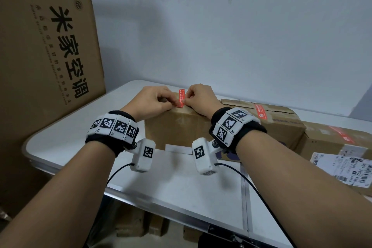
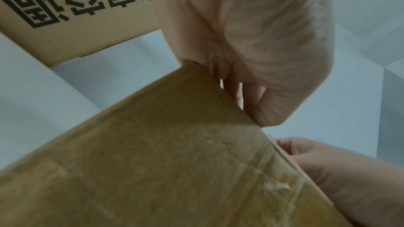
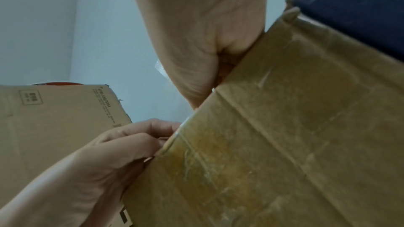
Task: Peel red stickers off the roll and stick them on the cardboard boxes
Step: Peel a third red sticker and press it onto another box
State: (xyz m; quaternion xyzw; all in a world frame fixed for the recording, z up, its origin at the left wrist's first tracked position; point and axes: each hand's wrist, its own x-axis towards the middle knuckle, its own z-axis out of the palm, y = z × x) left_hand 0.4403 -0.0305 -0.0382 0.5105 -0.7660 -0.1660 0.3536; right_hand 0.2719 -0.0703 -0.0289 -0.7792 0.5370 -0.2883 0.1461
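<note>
A red sticker [image 1: 180, 97] lies on top of the middle cardboard box [image 1: 177, 127], and its near end bends over the box's front edge. My left hand [image 1: 172, 102] pinches the sticker's near left side with curled fingers. From the right, my right hand [image 1: 186, 99] pinches its edge. In the left wrist view my left hand [image 2: 251, 40] sits over the box [image 2: 153, 161]. The right wrist view has my right hand [image 3: 207, 40] at the edge of the box [image 3: 284, 127]. Both wrist views hide the sticker.
A tall cardboard box [image 1: 46, 46] with black characters leans at the left. Two more boxes [image 1: 281, 125] [image 1: 326, 147] stand at the right, each with a red sticker [image 1: 260, 112] [image 1: 342, 136]. The white table [image 1: 181, 187] has a shipping label [image 1: 342, 167] at its right.
</note>
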